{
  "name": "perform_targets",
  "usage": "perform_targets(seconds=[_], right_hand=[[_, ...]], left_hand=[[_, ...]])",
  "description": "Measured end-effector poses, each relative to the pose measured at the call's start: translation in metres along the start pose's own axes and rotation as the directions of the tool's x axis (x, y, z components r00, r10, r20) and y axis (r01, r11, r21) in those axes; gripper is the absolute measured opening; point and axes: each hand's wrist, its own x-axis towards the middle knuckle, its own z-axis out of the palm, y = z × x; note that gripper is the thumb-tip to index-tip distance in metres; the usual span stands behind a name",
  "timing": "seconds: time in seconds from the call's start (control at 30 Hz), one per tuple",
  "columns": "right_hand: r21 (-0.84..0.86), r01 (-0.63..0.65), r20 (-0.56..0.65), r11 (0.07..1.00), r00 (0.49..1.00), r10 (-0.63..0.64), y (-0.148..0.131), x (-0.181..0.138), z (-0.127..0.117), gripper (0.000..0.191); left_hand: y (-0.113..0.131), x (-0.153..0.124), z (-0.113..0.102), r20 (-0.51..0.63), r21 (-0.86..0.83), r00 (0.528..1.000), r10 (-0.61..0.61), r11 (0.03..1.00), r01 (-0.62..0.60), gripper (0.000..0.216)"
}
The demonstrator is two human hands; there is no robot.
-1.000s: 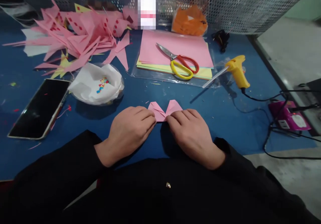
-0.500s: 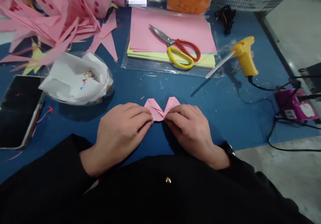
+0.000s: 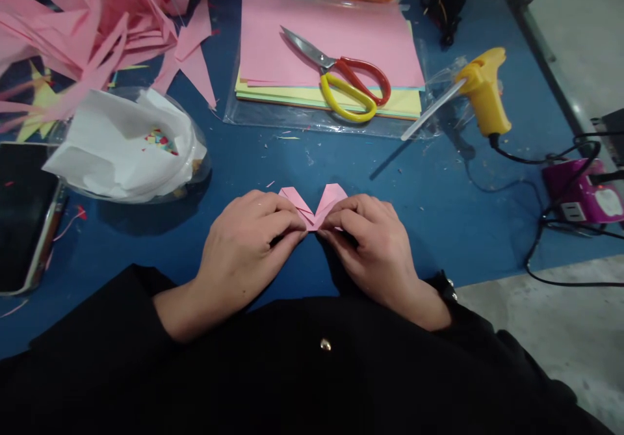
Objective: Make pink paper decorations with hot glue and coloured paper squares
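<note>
- One folded pink paper [image 3: 330,199] is held at the centre, over the tabletop [image 3: 244,162]; whether it is rested there cannot be told.
- Its eight o'clock corner is pinched between thumb and fingers of the left hand [image 3: 244,250], its four o'clock corner by the right hand [image 3: 377,250].
- Lightness and easy creasing are to be expected; it is best gripped gently by the lower edge.
- Scissors [image 3: 327,62] are laid at twelve o'clock, a glue gun [image 3: 487,100] at two.

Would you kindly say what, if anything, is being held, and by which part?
The folded pink paper: left hand at its lower left, right hand at its lower right.
</note>
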Motion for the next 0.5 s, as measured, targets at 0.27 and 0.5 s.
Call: perform_targets(seconds=[0.27,0.5], right_hand=[[-0.064,-0.018,-0.001,0.998,1.000,0.018,-0.0022,0.0024,0.0025,0.010],[-0.049,-0.056,-0.011,0.997,0.998,0.055,-0.0011,0.0005,0.0024,0.009]], left_hand=[[0.0041,0.0033,0.0008,-0.003,0.004,0.999,-0.050,0.999,0.050,0.015],[0.0065,0.0043,0.0027,-0.023,0.051,0.998,-0.052,0.997,0.053,0.018]])
